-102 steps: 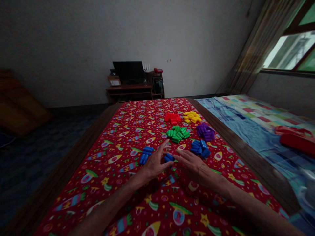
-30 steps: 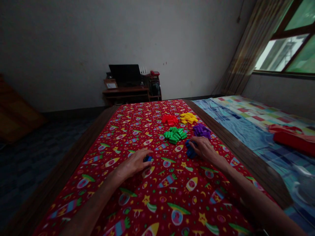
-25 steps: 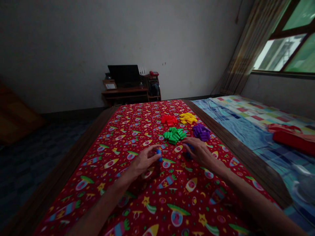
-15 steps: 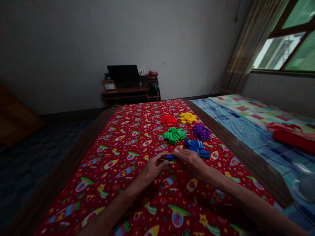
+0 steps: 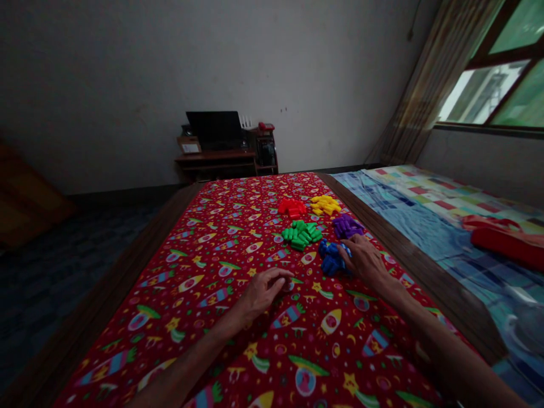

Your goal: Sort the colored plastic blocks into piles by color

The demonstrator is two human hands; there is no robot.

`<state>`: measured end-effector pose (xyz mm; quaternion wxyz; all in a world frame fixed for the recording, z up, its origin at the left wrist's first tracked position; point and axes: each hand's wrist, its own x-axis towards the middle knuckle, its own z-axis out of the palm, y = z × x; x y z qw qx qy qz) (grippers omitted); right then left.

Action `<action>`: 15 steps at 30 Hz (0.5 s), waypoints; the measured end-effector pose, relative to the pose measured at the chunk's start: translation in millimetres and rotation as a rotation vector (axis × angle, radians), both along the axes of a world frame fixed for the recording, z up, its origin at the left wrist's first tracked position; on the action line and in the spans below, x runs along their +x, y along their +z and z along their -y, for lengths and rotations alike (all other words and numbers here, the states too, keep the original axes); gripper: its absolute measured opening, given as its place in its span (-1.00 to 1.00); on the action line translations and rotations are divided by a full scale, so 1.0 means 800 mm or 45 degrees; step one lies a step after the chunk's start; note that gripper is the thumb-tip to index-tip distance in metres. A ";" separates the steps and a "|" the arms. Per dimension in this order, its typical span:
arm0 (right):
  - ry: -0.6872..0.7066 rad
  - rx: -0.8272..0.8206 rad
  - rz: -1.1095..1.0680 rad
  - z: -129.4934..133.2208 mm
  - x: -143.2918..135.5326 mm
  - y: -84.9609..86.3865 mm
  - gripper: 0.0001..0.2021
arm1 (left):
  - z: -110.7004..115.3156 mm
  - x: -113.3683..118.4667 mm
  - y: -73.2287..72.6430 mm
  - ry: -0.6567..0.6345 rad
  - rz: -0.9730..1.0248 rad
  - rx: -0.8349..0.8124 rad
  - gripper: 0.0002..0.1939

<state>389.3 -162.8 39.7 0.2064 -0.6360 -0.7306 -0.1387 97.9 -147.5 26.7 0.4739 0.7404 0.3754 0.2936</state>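
Observation:
My right hand (image 5: 365, 263) lies against the right side of a pile of blue, short cylinder-like pieces (image 5: 331, 260). Its fingers bend down at the pile and are partly hidden, so I cannot tell whether it grips a piece. My left hand (image 5: 263, 292) rests near the middle of the red patterned cloth, left of the blue pile. Its fingers are loosely curved, thumb and index slightly apart, with no piece visible in them. Behind the blue pile are green pieces (image 5: 301, 234) and purple pieces (image 5: 347, 225). Farther back lie red pieces (image 5: 292, 208) and yellow pieces (image 5: 325, 205).
The patterned cloth (image 5: 204, 328) covers a table with dark wooden edges (image 5: 425, 283). To the right is a bed with a checked blue sheet (image 5: 395, 215) and a red item (image 5: 505, 243). A desk with a monitor (image 5: 215, 130) stands by the far wall.
My right hand has moved right and away from my left hand to the blue pile. The blue piece that was between the hands is out of sight. Blue pieces look more bunched together.

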 end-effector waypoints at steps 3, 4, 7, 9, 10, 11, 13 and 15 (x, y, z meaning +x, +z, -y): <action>0.151 0.067 -0.064 -0.016 -0.008 0.006 -0.69 | -0.002 -0.002 -0.004 -0.004 -0.015 -0.028 -0.68; 0.237 0.089 -0.072 -0.023 -0.011 0.006 -0.70 | -0.003 -0.003 -0.005 0.004 -0.027 -0.029 -0.69; 0.525 0.062 -0.030 -0.045 -0.020 0.004 -0.72 | -0.003 -0.005 -0.008 0.020 -0.039 -0.026 -0.69; 0.625 -0.028 0.021 -0.053 -0.022 0.000 -0.73 | -0.003 -0.005 -0.009 0.008 -0.029 -0.024 -0.69; 0.636 -0.073 0.035 -0.055 -0.022 -0.002 -0.72 | -0.003 -0.005 -0.009 0.004 -0.029 -0.020 -0.69; 0.628 -0.112 0.036 -0.055 -0.021 -0.005 -0.70 | -0.003 -0.005 -0.009 0.003 -0.034 -0.017 -0.70; 0.593 -0.151 -0.004 -0.053 -0.017 -0.008 -0.68 | -0.003 -0.005 -0.010 0.003 -0.041 -0.020 -0.73; 0.582 -0.143 -0.079 -0.048 -0.013 -0.010 -0.68 | -0.005 -0.005 -0.012 -0.003 -0.031 -0.045 -0.73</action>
